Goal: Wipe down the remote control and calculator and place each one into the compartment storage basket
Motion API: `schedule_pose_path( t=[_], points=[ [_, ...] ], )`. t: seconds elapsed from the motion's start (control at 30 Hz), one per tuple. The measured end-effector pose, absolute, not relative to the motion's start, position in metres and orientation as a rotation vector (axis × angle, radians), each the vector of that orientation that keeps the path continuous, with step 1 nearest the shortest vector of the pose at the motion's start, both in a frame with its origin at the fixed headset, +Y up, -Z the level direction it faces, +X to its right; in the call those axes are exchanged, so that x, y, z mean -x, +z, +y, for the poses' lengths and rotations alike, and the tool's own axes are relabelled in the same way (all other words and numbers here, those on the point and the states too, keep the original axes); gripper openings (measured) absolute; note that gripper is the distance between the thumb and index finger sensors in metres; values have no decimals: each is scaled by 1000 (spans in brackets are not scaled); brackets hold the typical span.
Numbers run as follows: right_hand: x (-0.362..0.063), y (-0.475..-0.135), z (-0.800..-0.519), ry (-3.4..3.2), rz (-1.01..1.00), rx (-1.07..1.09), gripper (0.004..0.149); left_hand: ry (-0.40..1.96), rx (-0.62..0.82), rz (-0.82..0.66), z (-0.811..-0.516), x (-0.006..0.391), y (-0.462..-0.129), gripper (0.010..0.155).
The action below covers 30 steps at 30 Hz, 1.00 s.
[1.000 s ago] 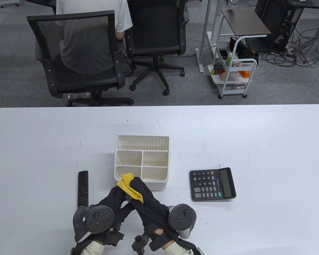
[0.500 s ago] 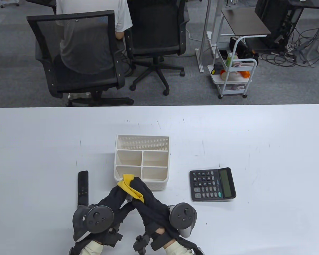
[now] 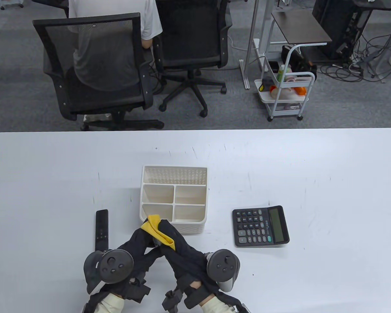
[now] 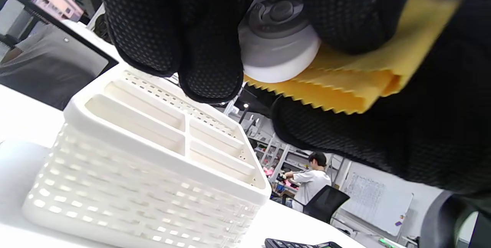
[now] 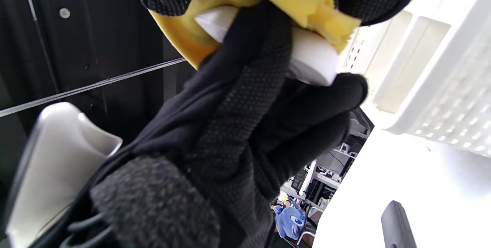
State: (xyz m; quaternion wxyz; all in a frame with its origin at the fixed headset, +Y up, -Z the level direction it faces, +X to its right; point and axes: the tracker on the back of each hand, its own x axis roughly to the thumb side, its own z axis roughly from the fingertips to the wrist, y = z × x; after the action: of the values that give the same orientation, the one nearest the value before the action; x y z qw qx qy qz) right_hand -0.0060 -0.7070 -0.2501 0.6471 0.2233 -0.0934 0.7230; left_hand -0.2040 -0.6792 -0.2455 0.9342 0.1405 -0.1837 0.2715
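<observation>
A grey-carpeted office fills the far part of the table view. A person sits there with their back turned in a black mesh office chair (image 3: 94, 65), and a white rolling cart (image 3: 286, 94) of small items stands to the right.

Nearer is a broad white table (image 3: 312, 163), matte and marked with faint dark scuffs. At its middle stands a cream perforated plastic compartment storage basket (image 3: 174, 175). It has one long section at the back and four small ones in front, and nothing is visible in any of them.

A black desktop calculator (image 3: 260, 226) lies flat to the right of the basket, well apart from the hands and likely waiting its turn.

The left hand (image 3: 137, 247) and right hand (image 3: 182, 247), both in black gloves, meet just in front of the basket's near wall. A slim black remote (image 3: 101, 228) lies on the table left of the basket, beside the left hand.

The left hand's fingers curl round a white remote control (image 4: 278, 54) with a grey ring of buttons, steadying it above the table. The right hand's fingers and thumb pinch a folded yellow wiping cloth (image 3: 156, 230) against its body. This looks like the wiping step, done close to the basket so the drop-in is short.
</observation>
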Motion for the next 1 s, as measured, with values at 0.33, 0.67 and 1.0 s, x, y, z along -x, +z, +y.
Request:
schedule_pose_path(
  t=[0.33, 0.67, 1.0],
  points=[
    [8, -247, -703, 1657, -214, -527, 54, 549, -319, -217, -683, 214, -250, 79],
    [8, -250, -711, 1701, -176, -511, 56, 516, -326, -201, -679, 213, -249, 61],
    [9, -248, -708, 1690, -215, -516, 57, 463, -336, -195, -679, 208, -245, 58]
  ],
)
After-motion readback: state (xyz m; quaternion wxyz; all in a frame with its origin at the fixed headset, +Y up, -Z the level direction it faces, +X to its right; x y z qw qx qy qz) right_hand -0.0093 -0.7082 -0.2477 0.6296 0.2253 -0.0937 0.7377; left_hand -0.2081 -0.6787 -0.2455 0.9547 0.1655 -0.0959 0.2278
